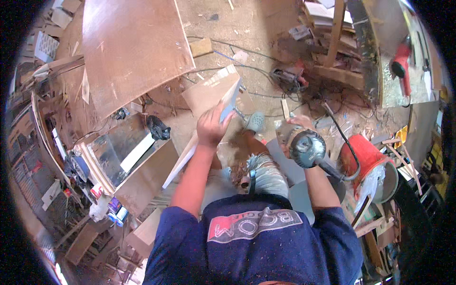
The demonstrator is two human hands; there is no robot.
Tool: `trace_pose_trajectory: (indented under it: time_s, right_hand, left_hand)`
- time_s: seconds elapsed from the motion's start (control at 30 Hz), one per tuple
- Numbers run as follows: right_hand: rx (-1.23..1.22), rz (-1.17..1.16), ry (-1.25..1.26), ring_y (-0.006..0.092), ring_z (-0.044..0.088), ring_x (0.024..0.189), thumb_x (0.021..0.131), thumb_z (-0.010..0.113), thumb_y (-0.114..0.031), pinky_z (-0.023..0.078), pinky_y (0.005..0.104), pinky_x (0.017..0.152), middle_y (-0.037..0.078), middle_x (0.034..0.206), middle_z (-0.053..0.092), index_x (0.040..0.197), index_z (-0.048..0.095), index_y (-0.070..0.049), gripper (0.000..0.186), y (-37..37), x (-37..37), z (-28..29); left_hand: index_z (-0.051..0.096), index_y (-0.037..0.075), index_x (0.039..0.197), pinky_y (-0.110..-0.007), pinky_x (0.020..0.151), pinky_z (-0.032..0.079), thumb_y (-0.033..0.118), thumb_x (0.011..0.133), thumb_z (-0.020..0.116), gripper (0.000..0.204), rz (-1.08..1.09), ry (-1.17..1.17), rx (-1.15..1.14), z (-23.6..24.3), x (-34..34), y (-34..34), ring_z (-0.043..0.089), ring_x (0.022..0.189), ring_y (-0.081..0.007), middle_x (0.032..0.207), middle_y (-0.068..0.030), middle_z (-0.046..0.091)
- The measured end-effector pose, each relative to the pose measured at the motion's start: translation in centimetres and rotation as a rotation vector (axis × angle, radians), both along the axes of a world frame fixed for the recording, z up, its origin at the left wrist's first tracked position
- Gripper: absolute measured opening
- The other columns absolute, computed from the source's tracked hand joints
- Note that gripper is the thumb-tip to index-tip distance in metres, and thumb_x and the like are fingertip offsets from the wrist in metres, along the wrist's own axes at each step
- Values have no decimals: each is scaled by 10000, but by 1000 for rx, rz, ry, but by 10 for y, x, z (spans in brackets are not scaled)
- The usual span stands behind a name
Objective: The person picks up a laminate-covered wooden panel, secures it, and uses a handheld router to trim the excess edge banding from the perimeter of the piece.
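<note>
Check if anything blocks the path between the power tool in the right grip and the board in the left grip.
Nothing visible does. The right grip holds the power tool, the left grip the board. The grey clog seen between them appears well below; the dark cord curves off to the tool's right.

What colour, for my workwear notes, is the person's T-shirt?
The T-shirt is dark blue; the head view shows it best.
</note>
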State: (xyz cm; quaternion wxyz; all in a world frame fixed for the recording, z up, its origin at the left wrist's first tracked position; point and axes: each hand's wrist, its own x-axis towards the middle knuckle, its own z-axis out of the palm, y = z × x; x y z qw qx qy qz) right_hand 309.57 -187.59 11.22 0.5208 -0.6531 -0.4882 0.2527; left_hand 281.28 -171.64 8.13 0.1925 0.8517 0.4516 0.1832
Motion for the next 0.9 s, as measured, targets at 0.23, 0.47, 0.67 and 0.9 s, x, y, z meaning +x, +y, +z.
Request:
trace_pose_trajectory:
  time_s: [0.23, 0.47, 0.67, 0.9]
  right_hand:
    - [-38, -11, -145, 260, 623, 1171, 771, 878, -445, 525, 423, 1015, 117, 1218, 607, 1279, 578, -36, 718, -41, 27, 6]
    - [-72, -23, 147, 290, 539, 1380, 863, 832, -171, 406, 460, 1204, 112, 1444, 559, 1508, 448, -65, 758, -79, 31, 0]
    - [20, -172, 421, 228, 639, 1195, 854, 886, -139, 515, 399, 1076, 75, 1277, 642, 1424, 517, -67, 682, -65, 14, 36]
    - [-6, -148, 345, 205, 657, 1116, 874, 879, -174, 528, 380, 1024, 53, 1195, 661, 1339, 586, -47, 564, -55, -1, 80]
  left_hand:
    - [654, -2, 1288, -493, 987, 519, 229, 885, 830, 497, 636, 247, -102, 23, -152, -144, 657, 1152, -406, 1221, -206, 708]
    - [587, 10, 1339, -547, 1086, 502, 378, 881, 652, 591, 1833, -1380, -886, -12, -221, -201, 591, 1284, -386, 1378, -188, 633]
    - [548, 26, 1406, -513, 1062, 591, 169, 993, 517, 438, 1583, -1547, -981, -44, -177, -186, 658, 1241, -361, 1387, -180, 639]
    - [397, -33, 1516, -571, 1079, 580, 83, 1026, 532, 521, 1653, -1472, -1031, -62, -137, -159, 611, 1316, -430, 1419, -230, 585]
